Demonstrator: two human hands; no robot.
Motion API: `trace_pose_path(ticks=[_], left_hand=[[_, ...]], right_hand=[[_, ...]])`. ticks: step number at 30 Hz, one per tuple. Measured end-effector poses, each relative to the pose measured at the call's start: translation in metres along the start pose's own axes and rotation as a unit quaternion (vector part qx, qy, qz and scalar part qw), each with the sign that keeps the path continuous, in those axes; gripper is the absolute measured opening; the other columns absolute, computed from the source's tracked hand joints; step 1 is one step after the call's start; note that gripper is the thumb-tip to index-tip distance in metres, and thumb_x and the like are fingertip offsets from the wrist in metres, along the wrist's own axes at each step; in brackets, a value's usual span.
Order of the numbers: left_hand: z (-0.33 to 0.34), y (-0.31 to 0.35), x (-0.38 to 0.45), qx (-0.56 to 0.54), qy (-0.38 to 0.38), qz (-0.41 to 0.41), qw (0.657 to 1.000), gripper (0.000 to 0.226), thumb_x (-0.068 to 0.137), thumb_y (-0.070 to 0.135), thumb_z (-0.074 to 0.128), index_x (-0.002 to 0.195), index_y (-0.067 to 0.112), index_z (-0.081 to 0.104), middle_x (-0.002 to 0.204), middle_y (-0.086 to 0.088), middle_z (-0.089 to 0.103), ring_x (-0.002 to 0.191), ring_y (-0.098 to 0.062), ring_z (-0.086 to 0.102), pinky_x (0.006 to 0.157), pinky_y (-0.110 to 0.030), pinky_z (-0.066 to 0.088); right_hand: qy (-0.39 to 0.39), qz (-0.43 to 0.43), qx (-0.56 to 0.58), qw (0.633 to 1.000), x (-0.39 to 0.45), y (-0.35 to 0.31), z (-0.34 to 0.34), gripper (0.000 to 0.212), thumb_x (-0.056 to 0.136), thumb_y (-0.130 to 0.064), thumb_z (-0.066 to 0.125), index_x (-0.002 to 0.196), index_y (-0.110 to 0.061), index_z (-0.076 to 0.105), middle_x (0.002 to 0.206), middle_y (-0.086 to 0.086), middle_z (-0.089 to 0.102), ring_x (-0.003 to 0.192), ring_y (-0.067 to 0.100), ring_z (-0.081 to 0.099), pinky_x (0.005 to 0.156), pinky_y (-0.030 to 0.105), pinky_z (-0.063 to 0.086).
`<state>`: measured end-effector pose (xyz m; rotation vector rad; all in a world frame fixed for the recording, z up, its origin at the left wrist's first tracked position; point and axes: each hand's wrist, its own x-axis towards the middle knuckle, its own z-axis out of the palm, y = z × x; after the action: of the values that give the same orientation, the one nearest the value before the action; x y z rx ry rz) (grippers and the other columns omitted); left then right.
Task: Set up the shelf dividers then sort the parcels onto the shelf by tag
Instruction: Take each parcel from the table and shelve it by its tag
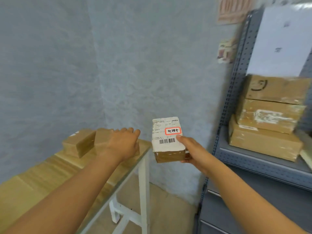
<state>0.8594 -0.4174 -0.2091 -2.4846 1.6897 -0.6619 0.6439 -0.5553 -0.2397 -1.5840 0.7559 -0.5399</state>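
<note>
My right hand (187, 149) holds a small brown parcel (166, 147) in the air between the table and the shelf, thumb on its white shipping label. The label carries a barcode and a red-framed tag (172, 131). My left hand (124, 143) lies with straight fingers over a brown parcel (101, 137) on the table's far end. Another brown parcel (78, 145) sits just left of it. The grey metal shelf (253, 159) stands to the right, with three brown parcels (268, 115) stacked on it. A white divider sheet (280, 41) stands above the stack.
The table (42, 179) has a wood-coloured top under glass and white legs (143, 191). A blue-grey wall is behind. Paper notices (226, 49) hang on the wall by the shelf's perforated upright. A pale object (306, 157) lies at the shelf's right edge.
</note>
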Motion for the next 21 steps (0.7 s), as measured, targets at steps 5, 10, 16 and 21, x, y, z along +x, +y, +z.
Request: trace_pose_path(ticks=[5, 10, 16, 21], left_hand=[[-0.035, 0.077, 0.011, -0.03, 0.039, 0.08, 0.996, 0.039, 0.099, 0.032, 0.043, 0.134, 0.017, 0.045, 0.123, -0.005, 0.055, 0.113, -0.027, 0.054, 0.08, -0.034, 0.037], [-0.074, 0.161, 0.014, -0.058, 0.087, 0.141, 0.984, 0.039, 0.099, 0.034, 0.043, 0.134, 0.017, 0.045, 0.123, -0.005, 0.056, 0.111, -0.027, 0.055, 0.078, -0.033, 0.039], [-0.116, 0.271, 0.001, -0.121, 0.116, 0.181, 0.969, 0.036, 0.098, 0.035, 0.045, 0.13, 0.018, 0.05, 0.119, -0.005, 0.059, 0.108, -0.026, 0.057, 0.079, -0.035, 0.045], [-0.148, 0.379, -0.019, -0.175, 0.118, 0.236, 0.949, 0.031, 0.097, 0.032, 0.048, 0.124, 0.017, 0.053, 0.117, -0.005, 0.061, 0.104, -0.025, 0.058, 0.071, -0.033, 0.042]], right_hand=[[0.082, 0.006, 0.007, 0.997, -0.074, 0.004, -0.074, 0.059, 0.09, -0.064, 0.057, 0.133, -0.025, 0.054, 0.118, -0.001, 0.072, 0.105, 0.02, 0.069, 0.086, 0.037, 0.059], [0.144, -0.006, 0.013, 0.989, -0.146, 0.007, -0.142, 0.056, 0.092, -0.061, 0.055, 0.134, -0.024, 0.053, 0.111, -0.006, 0.075, 0.091, 0.01, 0.073, 0.065, 0.024, 0.056], [0.201, 0.002, -0.01, 0.98, -0.235, 0.022, -0.224, 0.059, 0.089, -0.065, 0.056, 0.132, -0.025, 0.053, 0.115, -0.006, 0.073, 0.101, 0.015, 0.07, 0.073, 0.03, 0.056], [0.245, 0.028, -0.016, 0.969, -0.31, 0.042, -0.298, 0.055, 0.091, -0.061, 0.055, 0.132, -0.024, 0.055, 0.119, 0.001, 0.072, 0.106, 0.023, 0.07, 0.09, 0.043, 0.059]])
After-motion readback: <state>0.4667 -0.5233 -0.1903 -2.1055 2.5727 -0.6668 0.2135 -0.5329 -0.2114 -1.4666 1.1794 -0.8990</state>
